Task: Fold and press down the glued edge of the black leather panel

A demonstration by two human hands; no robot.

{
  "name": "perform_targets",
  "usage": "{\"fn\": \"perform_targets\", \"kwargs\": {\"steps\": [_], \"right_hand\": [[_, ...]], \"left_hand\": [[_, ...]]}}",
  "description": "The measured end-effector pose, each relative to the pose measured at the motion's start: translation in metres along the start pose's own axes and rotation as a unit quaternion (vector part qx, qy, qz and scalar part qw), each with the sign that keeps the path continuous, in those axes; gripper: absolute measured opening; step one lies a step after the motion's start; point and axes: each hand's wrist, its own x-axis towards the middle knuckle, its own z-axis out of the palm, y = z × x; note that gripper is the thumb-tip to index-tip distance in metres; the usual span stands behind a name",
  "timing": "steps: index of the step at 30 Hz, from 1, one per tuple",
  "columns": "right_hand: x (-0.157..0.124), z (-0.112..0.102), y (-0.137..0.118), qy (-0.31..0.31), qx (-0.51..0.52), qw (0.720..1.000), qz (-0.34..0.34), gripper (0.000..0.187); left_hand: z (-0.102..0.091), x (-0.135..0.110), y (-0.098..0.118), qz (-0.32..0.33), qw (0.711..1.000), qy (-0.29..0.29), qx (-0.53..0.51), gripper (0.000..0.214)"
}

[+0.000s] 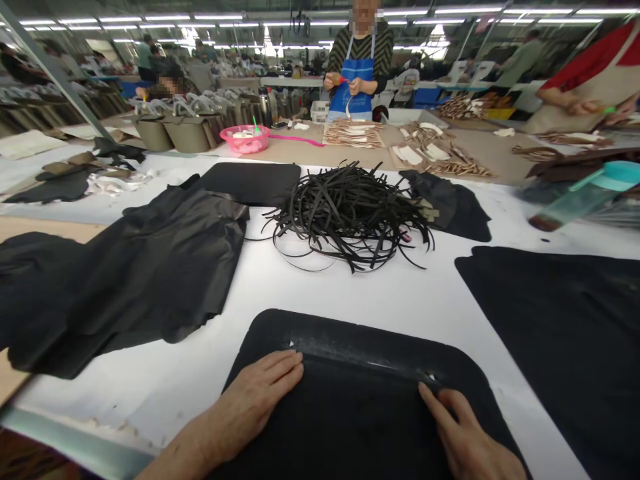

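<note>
A black rounded panel (350,347) lies on the white table (410,293) right in front of me, with a folded strip across its upper part. My left hand (253,403) lies flat on the panel's left side, fingers stretched out toward the fold. My right hand (463,433) rests on the right side, fingers extended, index tip at the fold's right end. Neither hand holds anything. Beyond the panel sits a tangled heap of black strips (350,213).
Crumpled black sheet material (150,267) covers the left. A large black piece (560,320) lies at right, another black panel (250,181) further back. A teal-lidded bottle (585,197) lies at right. A person in a blue apron (356,67) works across the table near a pink bowl (245,139).
</note>
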Motion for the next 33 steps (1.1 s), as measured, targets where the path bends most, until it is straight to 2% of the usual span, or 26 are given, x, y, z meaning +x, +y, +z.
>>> {"fn": "perform_targets", "kwargs": {"steps": [2, 5, 7, 9, 11, 13, 14, 17, 19, 20, 21, 22, 25, 27, 28, 30, 33], "right_hand": [[0.001, -0.006, -0.006, 0.03, 0.036, 0.999, 0.019, 0.036], [0.007, -0.019, -0.025, 0.075, 0.123, 0.989, 0.045, 0.031], [0.016, -0.027, -0.046, 0.09, 0.191, 0.975, 0.072, 0.031], [0.028, -0.031, -0.068, 0.088, 0.251, 0.959, 0.094, 0.03], [0.039, -0.032, -0.088, 0.082, 0.297, 0.946, 0.097, 0.03], [0.048, -0.03, -0.102, 0.084, 0.33, 0.937, 0.08, 0.028], [0.051, -0.028, -0.107, 0.088, 0.341, 0.933, 0.067, 0.026], [0.055, -0.023, -0.115, 0.096, 0.348, 0.932, 0.022, 0.025], [0.055, -0.019, -0.115, 0.09, 0.318, 0.944, -0.011, 0.024], [0.055, -0.018, -0.114, 0.078, 0.3, 0.95, -0.028, 0.024], [0.055, -0.018, -0.113, 0.054, 0.284, 0.956, -0.041, 0.024], [0.054, -0.018, -0.11, 0.022, 0.274, 0.96, -0.045, 0.025], [0.051, -0.024, -0.093, -0.094, 0.261, 0.961, 0.004, 0.029], [0.047, -0.03, -0.074, -0.146, 0.25, 0.955, 0.061, 0.03], [0.045, -0.032, -0.062, -0.161, 0.245, 0.952, 0.084, 0.03], [0.04, -0.035, -0.038, -0.173, 0.241, 0.948, 0.114, 0.032], [0.037, -0.035, -0.008, -0.169, 0.243, 0.944, 0.147, 0.036]], "left_hand": [[0.002, -0.005, 0.001, -0.019, 0.998, 0.06, 0.018, 0.056], [0.002, -0.004, 0.011, -0.025, 0.988, 0.15, 0.014, 0.049], [-0.004, 0.004, 0.027, -0.025, 0.982, 0.179, -0.059, 0.043], [-0.012, 0.018, 0.046, -0.061, 0.966, 0.165, -0.192, 0.034], [-0.021, 0.036, 0.064, -0.146, 0.922, 0.107, -0.342, 0.026], [-0.026, 0.052, 0.076, -0.23, 0.851, 0.04, -0.47, 0.025], [-0.026, 0.058, 0.08, -0.25, 0.814, 0.008, -0.523, 0.025], [-0.022, 0.07, 0.085, -0.257, 0.723, -0.055, -0.639, 0.02], [-0.017, 0.071, 0.085, -0.265, 0.688, -0.068, -0.672, 0.016], [-0.015, 0.071, 0.085, -0.275, 0.682, -0.072, -0.674, 0.017], [-0.014, 0.069, 0.083, -0.286, 0.688, -0.076, -0.663, 0.018], [-0.014, 0.067, 0.081, -0.292, 0.709, -0.077, -0.637, 0.02], [-0.02, 0.058, 0.067, -0.283, 0.824, -0.044, -0.489, 0.024], [-0.026, 0.05, 0.052, -0.273, 0.879, -0.009, -0.391, 0.027], [-0.028, 0.046, 0.044, -0.277, 0.89, 0.002, -0.362, 0.028], [-0.029, 0.039, 0.027, -0.311, 0.885, 0.012, -0.347, 0.028], [-0.025, 0.038, 0.008, -0.384, 0.829, 0.021, -0.406, 0.022]]}}
